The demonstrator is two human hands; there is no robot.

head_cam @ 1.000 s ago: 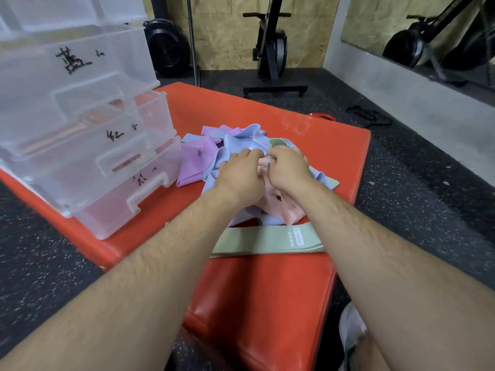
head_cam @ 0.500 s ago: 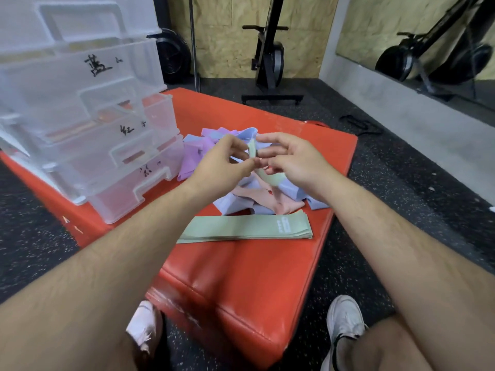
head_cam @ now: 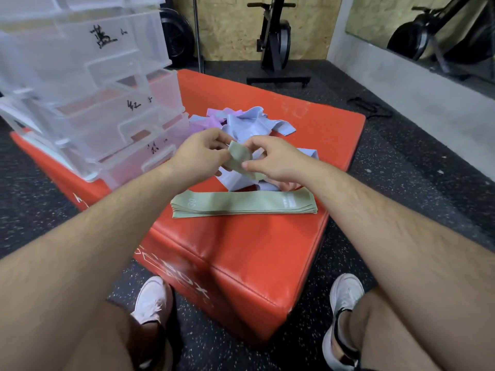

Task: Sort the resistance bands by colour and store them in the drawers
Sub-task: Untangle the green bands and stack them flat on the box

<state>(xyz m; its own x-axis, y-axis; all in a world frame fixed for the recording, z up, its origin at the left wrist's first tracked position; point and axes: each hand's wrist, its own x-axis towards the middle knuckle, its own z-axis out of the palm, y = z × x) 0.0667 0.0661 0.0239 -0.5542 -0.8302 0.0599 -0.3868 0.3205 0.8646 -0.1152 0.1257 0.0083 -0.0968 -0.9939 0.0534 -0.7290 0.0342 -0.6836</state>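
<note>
Pinching one sage-green fabric resistance band [head_cam: 239, 156] from either side, left hand [head_cam: 199, 154] and right hand [head_cam: 271, 157] hold it, on my feed, above the orange-red padded vinyl box [head_cam: 318, 124], between the flat stack of green bands [head_cam: 242, 205] at its near edge and the tangled lilac-and-blue heap [head_cam: 250, 123] behind, clear plastic drawers [head_cam: 112, 84] along its left edge.
</note>
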